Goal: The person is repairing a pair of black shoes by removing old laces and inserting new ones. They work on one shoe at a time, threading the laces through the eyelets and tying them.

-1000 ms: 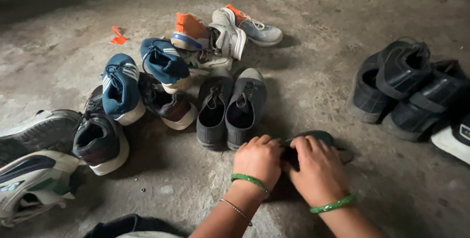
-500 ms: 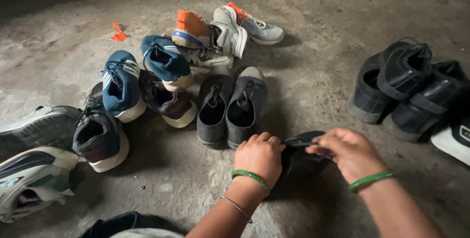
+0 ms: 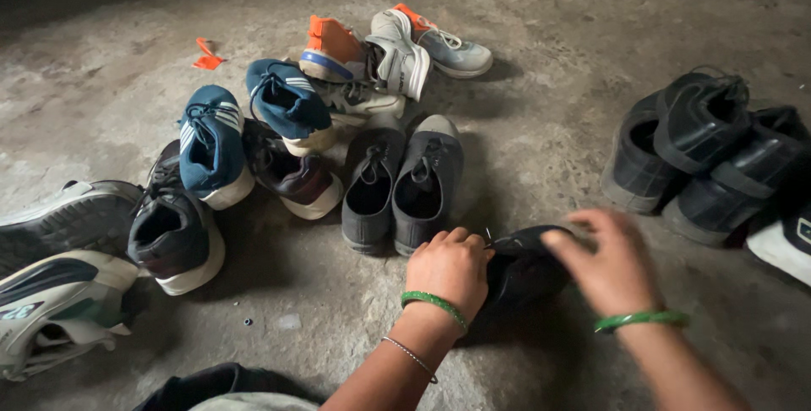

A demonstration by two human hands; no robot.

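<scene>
A rough grey concrete floor (image 3: 549,141) is filling the head view, dim toward the top left corner, with a scrap of orange material (image 3: 205,55) lying on it. No container is showing; the shoes are sitting straight on the floor. A pair of dark grey lace-up shoes (image 3: 401,183) is standing side by side near the middle, with two blue sneakers (image 3: 245,124) and an orange-and-grey pair (image 3: 389,52) crowding behind them. A black sneaker with a white sole (image 3: 173,234) is lying to the left, and a pile of black shoes (image 3: 701,157) is sitting well apart at the right.

The left hand (image 3: 450,269), wearing a green bangle, is curling knuckles-up over the near edge of a black shoe (image 3: 524,267) on the floor just in front of the grey pair, its grip closing on that edge. The right hand (image 3: 610,266) is hovering blurred above the same shoe, fingers loosely spread; whether it is touching or holding anything is hard to tell.
</scene>
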